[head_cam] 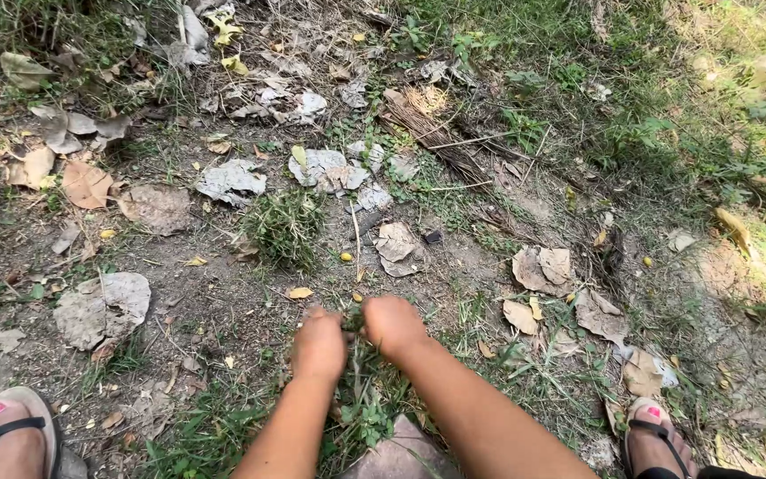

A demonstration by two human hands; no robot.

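Stone (401, 457) at bottom edge, both hands' fingers (316, 341) pinching grass tuft (354, 324), bare dirt (223, 302) beyond

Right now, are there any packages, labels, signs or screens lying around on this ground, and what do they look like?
None in view. The pale flat pieces on the soil are dry leaves. Both hands, left hand and right hand, grip a grass tuft between them, with a sandalled foot at each lower corner.

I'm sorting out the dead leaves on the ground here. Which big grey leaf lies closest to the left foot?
The broad grey leaf on bare soil, just above the left foot. The other grey leaves lie farther up, beyond the grass clump.
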